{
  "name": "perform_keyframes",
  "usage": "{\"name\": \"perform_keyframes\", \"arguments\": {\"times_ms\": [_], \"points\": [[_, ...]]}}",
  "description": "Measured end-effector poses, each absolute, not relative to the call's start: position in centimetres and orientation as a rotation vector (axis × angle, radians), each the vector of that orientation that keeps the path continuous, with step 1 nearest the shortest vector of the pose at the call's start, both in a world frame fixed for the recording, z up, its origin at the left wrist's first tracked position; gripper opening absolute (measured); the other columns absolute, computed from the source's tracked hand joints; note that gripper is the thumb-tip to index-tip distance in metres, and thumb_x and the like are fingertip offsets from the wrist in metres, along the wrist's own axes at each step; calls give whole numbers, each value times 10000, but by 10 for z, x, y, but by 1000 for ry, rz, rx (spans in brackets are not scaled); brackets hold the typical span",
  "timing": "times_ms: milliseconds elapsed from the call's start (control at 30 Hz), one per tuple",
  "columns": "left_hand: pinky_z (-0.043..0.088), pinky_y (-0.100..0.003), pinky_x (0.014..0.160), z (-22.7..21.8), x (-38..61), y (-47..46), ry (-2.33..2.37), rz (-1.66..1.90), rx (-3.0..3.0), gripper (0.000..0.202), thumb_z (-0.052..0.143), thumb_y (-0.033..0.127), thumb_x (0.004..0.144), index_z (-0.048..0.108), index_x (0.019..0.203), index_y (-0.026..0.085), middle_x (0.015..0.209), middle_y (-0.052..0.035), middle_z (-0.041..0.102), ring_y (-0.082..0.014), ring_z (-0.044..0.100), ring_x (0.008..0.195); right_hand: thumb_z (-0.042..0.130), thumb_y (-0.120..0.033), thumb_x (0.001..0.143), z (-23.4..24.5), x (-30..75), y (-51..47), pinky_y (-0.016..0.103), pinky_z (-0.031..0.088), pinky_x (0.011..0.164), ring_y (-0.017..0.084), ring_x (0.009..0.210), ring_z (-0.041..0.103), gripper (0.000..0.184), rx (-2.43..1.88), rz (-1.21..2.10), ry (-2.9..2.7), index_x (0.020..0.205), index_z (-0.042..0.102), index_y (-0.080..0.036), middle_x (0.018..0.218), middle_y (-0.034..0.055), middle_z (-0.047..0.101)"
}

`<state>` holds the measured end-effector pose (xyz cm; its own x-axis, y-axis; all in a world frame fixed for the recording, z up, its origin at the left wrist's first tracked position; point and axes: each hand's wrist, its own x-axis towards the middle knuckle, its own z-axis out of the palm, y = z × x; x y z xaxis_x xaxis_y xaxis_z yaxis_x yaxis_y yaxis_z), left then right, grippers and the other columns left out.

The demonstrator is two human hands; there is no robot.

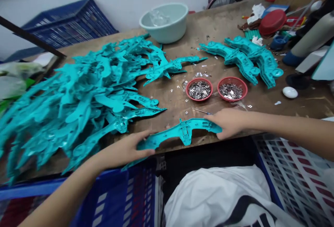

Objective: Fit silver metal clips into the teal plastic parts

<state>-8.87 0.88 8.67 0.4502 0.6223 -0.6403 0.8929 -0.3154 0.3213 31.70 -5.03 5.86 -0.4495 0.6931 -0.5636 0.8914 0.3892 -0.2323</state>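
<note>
A long curved teal plastic part [185,132] lies along the table's front edge, its ribbed inner side facing up. My left hand [134,147] grips its left end, thumb below and fingers above. Around its right end my right hand [226,122] is closed, the fingertips partly hidden. Just behind that hand lies a thin metal tool [202,111], its handle end hidden by the fingers. Two red baskets, a left one [199,99] and a right one [245,93], hold small shiny metal pieces behind the part.
A large heap of teal parts [86,91] covers the table's left side. Stacked teal parts [242,58] lie at back right. A pale green basin [169,33] stands at the back. Blue crates [104,199] sit below the front edge. A white oval object [290,92] lies right.
</note>
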Motion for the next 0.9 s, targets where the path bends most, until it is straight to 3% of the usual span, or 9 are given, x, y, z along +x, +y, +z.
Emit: {"name": "perform_keyframes", "arguments": {"times_ms": [100,200,267,367,433,533,667,800,900], "points": [[591,-613,1339,58,-58,1,1228,-779,2257,1007,731,480,976,439,1889,172,1832,-227,620,-469,680,1636,825,-372,945,44,312,-54,462,653,951,438,1211,862,921,1413,-790,2243,1803,573,-147,1436,253,844],[616,-573,1315,37,-35,2,1176,-864,2337,880,646,371,1085,401,1908,179,1826,-244,608,-438,676,1642,819,-322,989,34,311,-56,508,640,1156,449,1453,757,924,1450,-726,2324,1844,534,-118,1678,295,698],[670,-550,1237,29,-26,7,1163,-899,2370,827,610,345,1125,397,1915,227,1781,-223,643,-422,715,1589,830,-354,1028,35,312,-55,549,629,1203,476,1524,704,920,1447,-700,2309,1864,524,-126,1713,303,665],[725,-538,1129,19,-24,17,1137,-861,2456,778,550,311,1155,399,1918,292,1763,-184,659,-412,729,1556,746,-389,1120,51,326,-40,497,643,1136,430,1457,757,656,1558,-743,2266,1752,695,-218,1635,223,759],[742,-537,1088,11,-28,22,1120,-772,2533,705,480,308,1179,477,1883,276,1732,-187,684,-408,746,1519,596,-315,1184,63,347,-21,438,624,1088,374,1388,796,460,1783,-645,2221,1572,831,-240,1543,164,829],[754,-534,1057,-2,-39,26,1077,-612,2641,613,436,346,1199,652,1761,232,1612,-201,756,-406,777,1432,564,-264,1166,67,389,11,405,595,1007,362,1290,820,422,1990,-354,2027,1429,884,-183,1405,182,881],[769,-479,922,-14,-49,28,970,-467,2740,557,419,380,1216,770,1634,267,1410,-167,843,-381,815,1313,698,-286,1080,45,425,35,374,578,894,341,1196,835,398,1858,-384,1921,1409,897,-186,1365,166,900],[767,-494,937,-17,-52,27,852,-368,2844,586,349,378,1232,795,1605,305,1545,-166,824,-372,839,1302,639,-218,1072,27,435,41,368,537,796,305,1005,823,315,1812,-417,2035,1194,927,-178,1128,156,910],[771,-544,952,-17,-54,25,798,-301,2850,596,348,424,1236,812,1591,304,1630,-171,791,-404,842,1332,627,-220,1078,22,444,43,374,533,799,280,917,790,294,1857,-442,2105,1137,913,-188,1031,130,886]]}}
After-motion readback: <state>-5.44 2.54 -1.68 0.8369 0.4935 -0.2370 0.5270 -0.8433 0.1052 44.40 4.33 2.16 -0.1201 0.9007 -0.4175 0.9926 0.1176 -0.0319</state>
